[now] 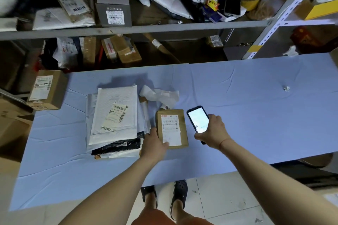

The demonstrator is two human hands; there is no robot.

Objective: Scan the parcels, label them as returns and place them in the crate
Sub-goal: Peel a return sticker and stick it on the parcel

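Brown cardboard makes the small parcel (172, 128), a flat box that lies on the blue cloth of the bench (256, 115), about in the middle of its width and nearer to the front edge than to the back. A white shipping label with barcodes covers most of its top face. The left hand (155, 144) grasps the box at its near left corner, the thumb lying over the lower part of the label. The right hand (213, 131) is closed around a phone (198, 120) with a lit screen, held just beside the right edge of the box and not over it. I think the scan may fail from here: the phone is off to the side of the barcode, and the thumb could hide some print if it slides upward. The box also touches the stack of mailers (114, 124) at its left side, so the camera might read the barcode of the top white mailer in place of the right one. No crate is visible in this view, so I cannot tell where the parcel must go.
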